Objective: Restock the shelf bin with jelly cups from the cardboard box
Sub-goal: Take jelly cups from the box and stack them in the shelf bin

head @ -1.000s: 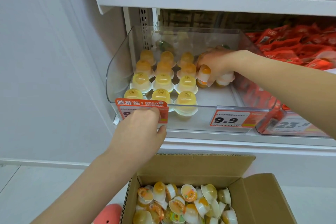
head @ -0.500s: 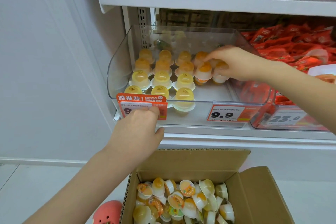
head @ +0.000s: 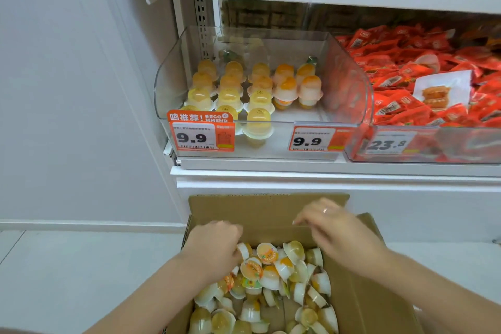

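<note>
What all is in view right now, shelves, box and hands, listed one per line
Clear plastic shelf bin: one, transparent, middle shelf, left.
Upside-down jelly cups in rows: about seventeen, yellow and orange, inside the bin.
Brown cardboard box: one, open, on the floor below the shelf.
Loose jelly cups: many, white, yellow and orange, jumbled in the box.
Orange price tags: two reading 9.9, on the bin front.
Red snack packets: many, in the bin to the right.
Left hand: in the box, on the cups.
Right hand: over the box, ring on one finger, holding nothing.
</note>
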### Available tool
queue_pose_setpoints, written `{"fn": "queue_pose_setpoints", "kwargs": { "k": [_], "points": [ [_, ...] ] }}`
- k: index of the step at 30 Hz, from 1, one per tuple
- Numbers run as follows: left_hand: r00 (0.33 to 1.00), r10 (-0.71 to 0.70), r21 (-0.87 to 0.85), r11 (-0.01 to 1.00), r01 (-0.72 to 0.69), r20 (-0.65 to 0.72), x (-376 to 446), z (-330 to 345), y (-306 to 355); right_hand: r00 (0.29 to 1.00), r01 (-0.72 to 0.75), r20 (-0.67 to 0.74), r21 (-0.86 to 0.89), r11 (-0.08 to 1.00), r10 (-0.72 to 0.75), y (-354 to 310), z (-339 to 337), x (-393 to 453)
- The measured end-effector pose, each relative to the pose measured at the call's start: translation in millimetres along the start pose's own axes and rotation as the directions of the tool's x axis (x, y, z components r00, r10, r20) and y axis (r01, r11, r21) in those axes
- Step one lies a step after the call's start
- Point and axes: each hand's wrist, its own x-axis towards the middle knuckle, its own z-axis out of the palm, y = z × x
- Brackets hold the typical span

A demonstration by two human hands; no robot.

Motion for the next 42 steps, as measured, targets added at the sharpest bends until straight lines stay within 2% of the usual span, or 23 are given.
{"fn": "queue_pose_setpoints", "kwargs": {
  "k": [3,6,8,11,13,15,17,19,21,23,24,26,27,28,30,32,35,37,39,42],
  "points": [
    [0.989,-0.025,0.011,1.0,0.023,0.146,4.8,40.2,-4.6,0.957,-0.196,0.223,0.028,0.98,0.185,21.2,55.9,-25.9],
    [0.961,-0.077,0.011,0.997,0.077,0.267,14.3,78.5,-9.6,0.844,-0.391,0.399,-0.002,0.92,0.359,41.8,97.6,-39.0],
    [0.939,-0.106,0.003,0.994,0.111,0.328,23.0,104.3,-12.0,0.764,-0.518,0.456,0.012,0.856,0.456,52.8,119.6,-43.9],
    [0.921,-0.145,-0.065,0.981,0.18,0.362,32.2,142.5,-14.3,0.699,-0.604,0.512,0.049,0.795,0.499,61.4,146.8,-49.3],
    [0.918,-0.145,-0.072,0.98,0.184,0.37,35.6,163.7,-11.2,0.682,-0.613,0.546,0.063,0.788,0.487,63.3,164.4,-52.5],
    [0.922,-0.135,-0.07,0.983,0.171,0.364,41.4,177.4,-7.3,0.695,-0.608,0.544,0.094,0.789,0.471,62.3,179.6,-51.1],
    [0.932,-0.143,-0.119,0.974,0.192,0.332,50.8,183.3,-2.9,0.734,-0.582,0.489,0.095,0.807,0.472,59.8,189.4,-42.9],
    [0.94,-0.192,-0.275,0.922,0.271,0.284,63.4,186.6,2.5,0.798,-0.481,0.426,0.026,0.876,0.426,57.1,196.7,-31.0],
    [0.936,-0.231,-0.53,0.776,0.342,0.266,75.7,189.7,12.4,0.844,-0.314,0.433,-0.079,0.946,0.316,54.4,204.5,-18.7],
    [0.901,-0.297,-0.716,0.547,0.433,0.318,87.9,191.4,25.2,0.83,-0.222,0.489,-0.15,0.963,0.268,51.1,214.9,-9.6],
    [0.854,-0.357,-0.759,0.409,0.507,0.378,96.1,193.6,30.3,0.819,-0.224,0.499,-0.179,0.958,0.285,50.1,221.3,-6.9],
    [0.715,-0.474,-0.759,0.137,0.637,0.514,113.5,199.1,37.4,0.813,-0.242,0.481,-0.235,0.941,0.329,47.4,230.3,-3.0],
    [0.653,-0.507,-0.733,0.061,0.677,0.562,121.4,202.1,39.4,0.814,-0.229,0.476,-0.265,0.937,0.334,45.8,233.0,-1.8],
    [0.604,-0.523,-0.697,0.027,0.716,0.601,129.0,203.9,41.0,0.811,-0.213,0.48,-0.289,0.933,0.334,44.7,234.7,-1.3],
    [0.542,-0.522,-0.625,0.022,0.781,0.659,140.7,211.5,44.4,0.808,-0.181,0.491,-0.317,0.931,0.325,42.5,235.0,-0.1],
    [0.524,-0.558,-0.602,0.054,0.797,0.644,144.3,216.2,49.0,0.84,-0.118,0.469,-0.334,0.935,0.273,42.2,236.0,-1.8],
    [0.535,-0.637,-0.667,0.044,0.744,0.555,136.8,220.6,51.6,0.857,-0.048,0.47,-0.336,0.941,0.212,46.2,231.4,-3.3],
    [0.568,-0.669,-0.732,0.051,0.679,0.48,125.2,219.2,52.7,0.881,-0.037,0.434,-0.334,0.942,0.189,49.6,224.7,-6.9],
    [0.629,-0.673,-0.806,0.082,0.586,0.389,110.7,210.1,51.8,0.889,-0.174,0.388,-0.204,0.963,0.243,46.5,214.5,-10.9],
    [0.745,-0.635,-0.874,0.223,0.431,0.206,92.4,189.7,39.9,0.83,-0.489,0.321,0.03,0.872,0.455,35.5,195.1,-14.6]
  ]
}}
